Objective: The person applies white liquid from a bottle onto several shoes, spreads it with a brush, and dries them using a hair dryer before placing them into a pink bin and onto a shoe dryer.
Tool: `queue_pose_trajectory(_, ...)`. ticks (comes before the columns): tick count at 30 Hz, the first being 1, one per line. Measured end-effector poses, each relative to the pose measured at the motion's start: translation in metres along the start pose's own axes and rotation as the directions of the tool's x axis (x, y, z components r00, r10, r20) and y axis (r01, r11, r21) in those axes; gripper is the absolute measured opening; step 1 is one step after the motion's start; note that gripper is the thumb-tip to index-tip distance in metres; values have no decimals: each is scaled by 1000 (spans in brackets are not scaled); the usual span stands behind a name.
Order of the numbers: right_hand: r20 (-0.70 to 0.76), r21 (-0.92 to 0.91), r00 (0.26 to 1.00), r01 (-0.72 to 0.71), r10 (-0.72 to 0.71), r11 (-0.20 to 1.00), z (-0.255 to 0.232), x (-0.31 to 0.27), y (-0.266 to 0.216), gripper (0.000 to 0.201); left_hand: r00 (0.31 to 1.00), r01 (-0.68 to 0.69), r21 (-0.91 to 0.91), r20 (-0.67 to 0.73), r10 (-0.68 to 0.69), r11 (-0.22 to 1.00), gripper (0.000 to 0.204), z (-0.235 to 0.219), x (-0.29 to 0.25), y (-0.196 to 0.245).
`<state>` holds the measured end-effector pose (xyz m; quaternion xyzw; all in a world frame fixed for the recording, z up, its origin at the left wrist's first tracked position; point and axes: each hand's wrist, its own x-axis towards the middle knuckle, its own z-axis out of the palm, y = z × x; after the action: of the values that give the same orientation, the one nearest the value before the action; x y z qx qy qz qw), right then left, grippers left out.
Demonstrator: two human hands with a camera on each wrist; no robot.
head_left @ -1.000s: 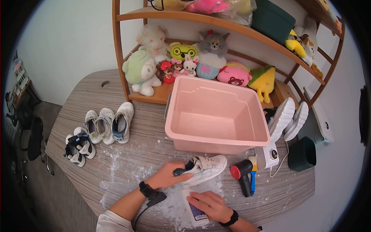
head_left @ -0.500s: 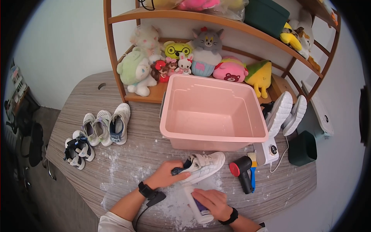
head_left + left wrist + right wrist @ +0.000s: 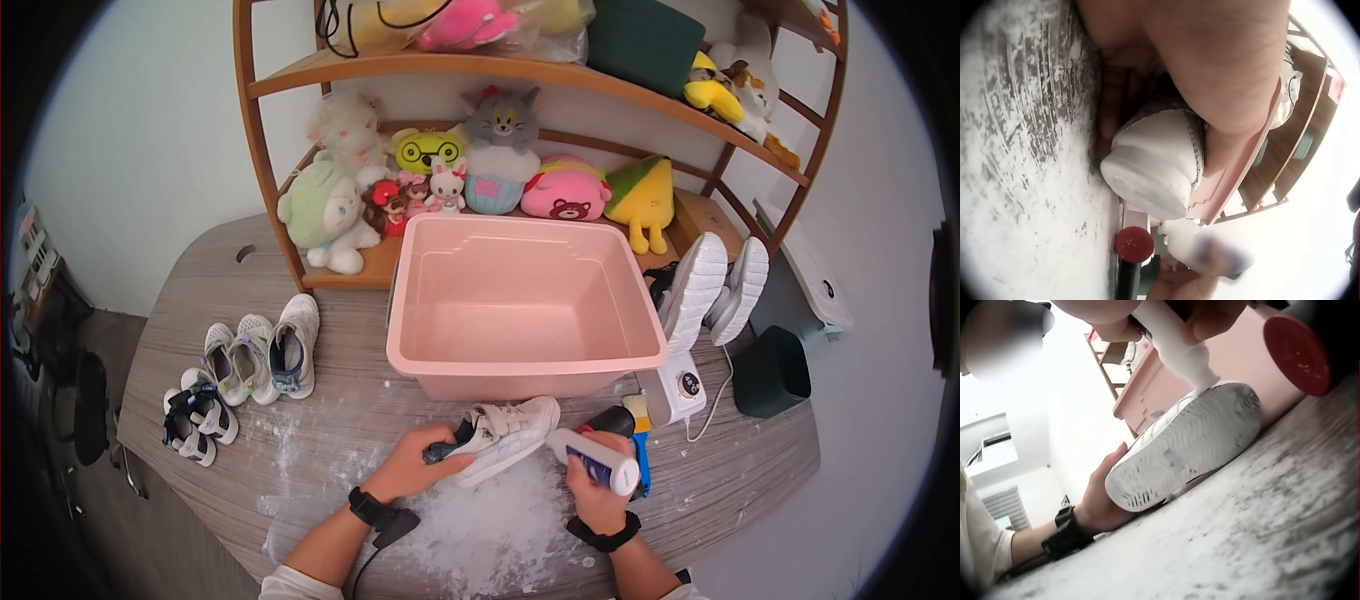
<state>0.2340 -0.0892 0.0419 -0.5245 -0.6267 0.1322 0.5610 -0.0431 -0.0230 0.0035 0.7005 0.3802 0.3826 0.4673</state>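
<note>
My left hand [image 3: 412, 465] grips a white sneaker [image 3: 505, 440] by its heel, thumb on the near side. In the right wrist view the sneaker is tipped on its side, its patterned sole [image 3: 1191, 440] facing the camera. A white squeeze bottle with a purple label [image 3: 603, 466] is gripped in my right hand [image 3: 598, 505]. The bottle is tilted, its base up to the right and its narrow end at the sneaker's toe. White powder [image 3: 470, 540] covers the tabletop under both hands.
Behind the sneaker stands a pink bin [image 3: 530, 384]. A black blower [image 3: 612, 420] with a red end and a paintbrush [image 3: 641, 450] lie to the right, partly hidden by my hand. More shoes [image 3: 296, 345] line the left. A toy shelf [image 3: 350, 275] is at the back.
My right hand has lifted the bottle from low on the powdery table up and right, turning it so its narrow end points at the sneaker's toe. My left hand keeps holding the sneaker.
</note>
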Motion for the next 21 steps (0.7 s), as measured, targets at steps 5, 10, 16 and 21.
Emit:
queue_pose_trajectory(5,-109,324,891,-388,441,863,-5,-2,26,36,1000,10,33,26,-11,999,32,-1,-2,3)
queue_pose_trajectory(10,-123,406,854,-421,505,811,-7,5,28,33,997,-70,31,-23,71,997,34,-1,-2,0)
queue_pose_trajectory(16,-104,512,828,-431,551,743,-12,9,30,28,984,-176,-19,-29,176,984,24,2,2,4)
queue_pose_trajectory(21,-97,457,838,-442,537,772,-13,7,28,23,962,-263,89,-48,268,961,17,3,3,3)
